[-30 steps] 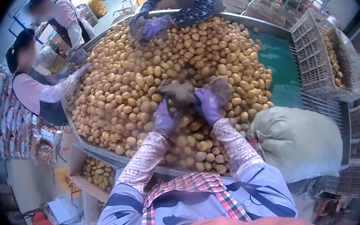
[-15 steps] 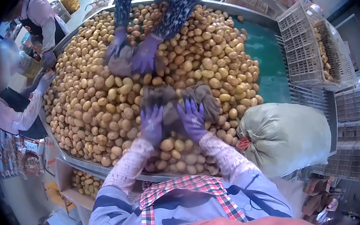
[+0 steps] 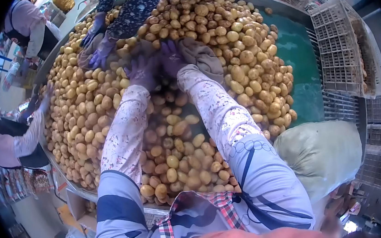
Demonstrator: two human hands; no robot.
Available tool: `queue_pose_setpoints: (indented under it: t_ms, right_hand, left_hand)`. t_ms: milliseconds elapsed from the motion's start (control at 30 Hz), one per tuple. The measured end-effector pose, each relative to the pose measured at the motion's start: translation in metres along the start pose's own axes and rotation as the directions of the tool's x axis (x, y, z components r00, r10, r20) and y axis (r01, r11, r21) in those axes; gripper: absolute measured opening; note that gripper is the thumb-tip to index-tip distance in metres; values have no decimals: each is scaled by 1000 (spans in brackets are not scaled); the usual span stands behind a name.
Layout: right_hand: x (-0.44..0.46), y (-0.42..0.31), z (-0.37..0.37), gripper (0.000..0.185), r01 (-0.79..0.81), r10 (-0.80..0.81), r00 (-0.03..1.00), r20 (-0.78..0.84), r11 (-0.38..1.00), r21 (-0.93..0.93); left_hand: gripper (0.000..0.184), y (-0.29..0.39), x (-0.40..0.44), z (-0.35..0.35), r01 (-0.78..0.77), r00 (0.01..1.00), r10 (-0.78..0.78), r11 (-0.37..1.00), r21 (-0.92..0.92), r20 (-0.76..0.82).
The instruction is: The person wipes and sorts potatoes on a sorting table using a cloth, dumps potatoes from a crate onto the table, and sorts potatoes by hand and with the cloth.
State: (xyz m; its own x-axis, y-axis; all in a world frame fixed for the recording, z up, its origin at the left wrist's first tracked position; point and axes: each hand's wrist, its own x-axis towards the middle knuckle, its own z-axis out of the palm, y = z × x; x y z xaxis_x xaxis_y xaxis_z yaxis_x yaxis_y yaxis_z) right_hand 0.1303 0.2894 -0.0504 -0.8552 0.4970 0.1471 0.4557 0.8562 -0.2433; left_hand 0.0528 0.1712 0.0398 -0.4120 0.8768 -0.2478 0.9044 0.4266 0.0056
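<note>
Potatoes point(image 3: 184, 166) lie in a thick heap across a metal-edged table. Both my arms reach far forward over them. My left hand point(image 3: 143, 72), in a purple glove, lies palm down with its fingers spread, slightly blurred, against a brownish-grey cloth point(image 3: 145, 48). Just right of it, my right hand point(image 3: 172, 58), gloved the same way, rests with fingers stretched out at the left side of a bunched grey-brown cloth point(image 3: 203, 62). Its palm is hidden. Between my forearms the potatoes thin out, and a patch of dark surface shows.
Across the table, a co-worker's purple-gloved hand point(image 3: 102, 51) presses another cloth point(image 3: 85, 59). Two more people stand at the left. A tied pale sack point(image 3: 322, 156) sits at the right front, below the green table surface point(image 3: 306, 90) and a plastic crate point(image 3: 338, 47).
My hands have pushed forward, away from me, with the cloths, and potatoes between my arms have shifted. The opposite co-worker's hands and cloth have moved left.
</note>
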Motion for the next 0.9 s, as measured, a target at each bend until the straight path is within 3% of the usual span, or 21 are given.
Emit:
queue_pose_setpoints:
  t_ms: [100,133,167,233,300,367,433,533,633,667,767,800,867,900]
  right_hand:
    - [-11,6,22,37,-46,49,996,-75,998,35]
    - [-27,4,15,36,-91,88,996,24,982,164]
    - [-49,-1,7,34,-49,46,999,19,985,168]
    - [-98,-12,7,33,-6,16,998,-65,988,157]
    - [-149,-21,6,35,38,-8,988,-153,980,197]
    - [-203,-32,-9,38,51,-5,987,-163,960,276]
    - [-252,-45,-41,41,-12,65,986,-152,946,323]
    - [-313,-65,-94,48,-31,44,999,-19,892,450]
    - [-356,-95,-136,45,10,48,972,-232,971,239]
    - [-374,-85,-115,46,10,30,969,-245,987,159]
    - [-391,-96,-106,50,-157,132,981,-144,972,-175]
    - [-393,-98,-96,54,-219,217,976,-33,968,-122]
    - [-355,-94,-91,55,-166,171,983,62,984,-71]
    - [-330,-88,-87,55,-145,149,983,107,988,-44]
  left_hand:
    - [77,-16,2,43,-15,997,13,1000,-25,-82]
    - [73,-23,1,67,-27,996,22,998,-53,-89]
    - [69,-25,-4,74,-40,995,32,996,-82,-99]
    - [54,-7,-54,67,-112,965,42,959,-260,-260]
    - [42,6,-93,71,-256,930,234,966,-43,-282]
    - [37,22,-125,64,-293,931,231,934,-203,-283]
    - [35,31,-158,63,-329,920,233,896,-299,-315]
    - [39,39,-205,68,-407,877,240,832,-377,-417]
    - [43,47,-269,45,-447,824,208,809,-381,-527]
    - [45,49,-290,53,-435,839,228,826,-358,-494]
    - [50,44,-324,72,-407,867,281,876,-258,-412]
    - [52,41,-324,84,-404,871,300,887,-221,-389]
    - [57,34,-307,88,-410,879,333,894,-182,-342]
    - [62,35,-284,80,-353,905,267,906,-233,-332]
